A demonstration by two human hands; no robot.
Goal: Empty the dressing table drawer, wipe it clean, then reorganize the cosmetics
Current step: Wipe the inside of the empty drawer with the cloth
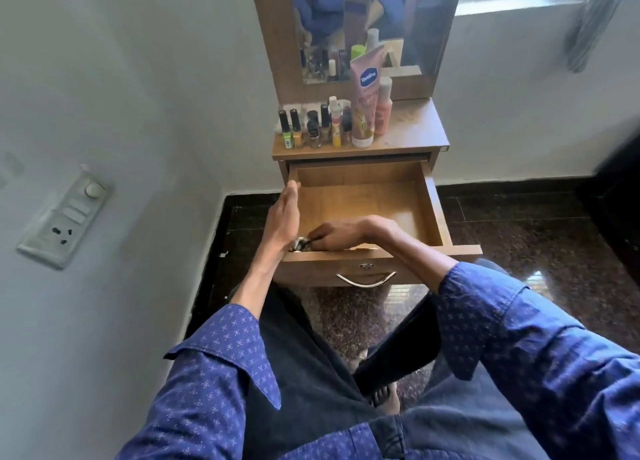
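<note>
The wooden drawer (433, 203) of the dressing table is pulled out, its bottom bare at the back. My left hand (282, 213) rests flat along the drawer's left wall, fingers stretched to the far corner. My right hand (337, 234) reaches into the front left corner and closes on a small pale crumpled thing (300, 244), a cloth or wrapper; I cannot tell which. On the table top (415, 130) stand several nail-polish bottles (313, 128), a pink Vaseline tube (365, 102) and a small peach bottle (382, 107).
A mirror (360, 26) rises behind the cosmetics. The drawer front has a metal handle (365, 279) and a lock. A wall with a switch and socket plate (64, 217) is close on the left. Dark polished floor (536, 237) lies around, and my legs are below the drawer.
</note>
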